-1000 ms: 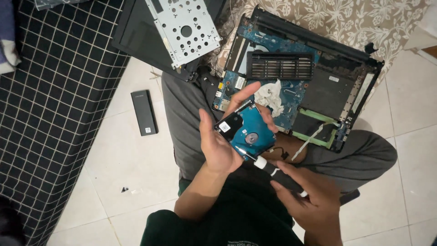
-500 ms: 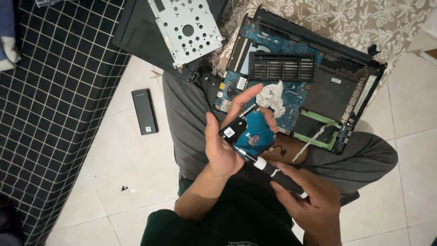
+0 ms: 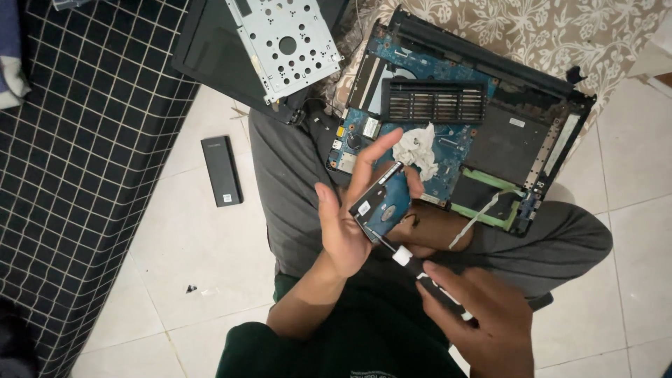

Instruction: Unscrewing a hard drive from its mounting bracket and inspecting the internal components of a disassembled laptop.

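My left hand (image 3: 350, 217) grips a small hard drive (image 3: 383, 201) with a blue circuit board, tilted on edge above my lap. My right hand (image 3: 483, 322) holds a black-and-white screwdriver (image 3: 420, 269) whose tip touches the drive's lower edge. Just beyond the drive lies an opened laptop base (image 3: 483, 133) resting on my knees, its blue motherboard, black memory cover and a wad of white tissue (image 3: 420, 150) exposed.
A perforated metal bracket (image 3: 283, 42) lies on a black panel (image 3: 210, 56) at the upper left. A black rectangular device (image 3: 222, 170) sits on the white tiled floor. A dark grid-patterned mattress (image 3: 77, 175) runs along the left; floral fabric (image 3: 560, 35) lies behind the laptop.
My left hand has turned the hard drive more upright, so its blue board shows less. The screwdriver stays against the drive's lower edge.
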